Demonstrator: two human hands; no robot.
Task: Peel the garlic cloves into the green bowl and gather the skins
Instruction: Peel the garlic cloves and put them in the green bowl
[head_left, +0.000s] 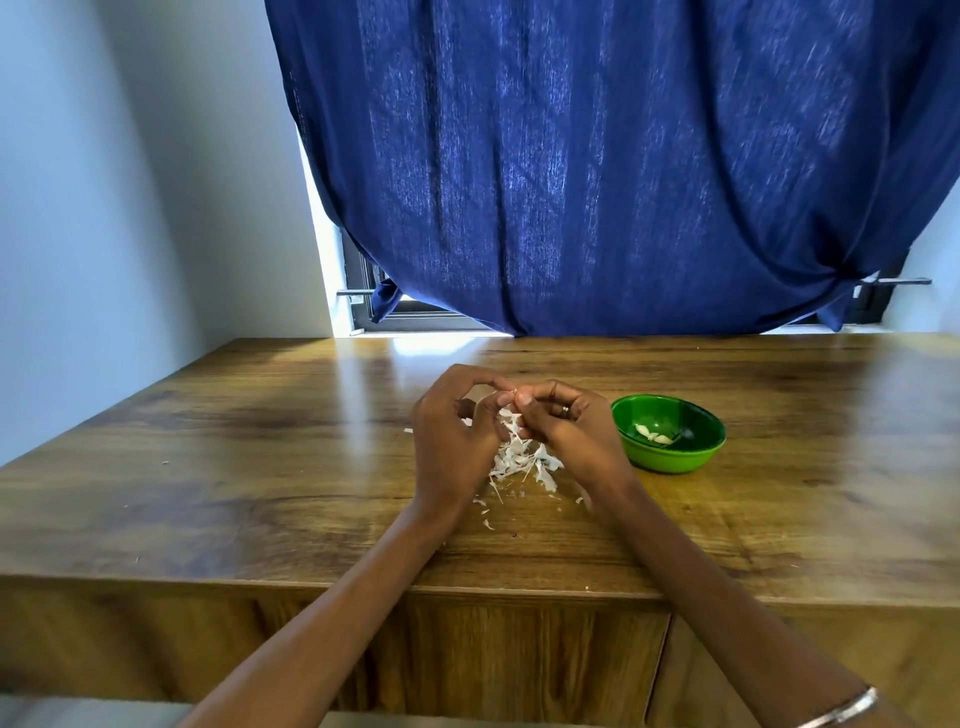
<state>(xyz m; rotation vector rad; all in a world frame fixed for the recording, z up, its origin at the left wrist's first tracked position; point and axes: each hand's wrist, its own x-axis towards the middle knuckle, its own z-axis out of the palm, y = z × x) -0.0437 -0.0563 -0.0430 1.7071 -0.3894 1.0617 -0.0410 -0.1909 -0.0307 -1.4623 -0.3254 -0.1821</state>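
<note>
Left hand (457, 431) and right hand (563, 421) meet fingertip to fingertip, pinching a garlic clove (508, 400) — mostly hidden — above the skins (519, 460).

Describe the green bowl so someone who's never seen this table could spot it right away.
Start at the wooden table under the blue curtain. Just to the right of the right hand sits the green bowl, small, round and glossy, with a few peeled garlic cloves inside. It is the only dish there; the pile of skins lies loose on the wood.
</note>
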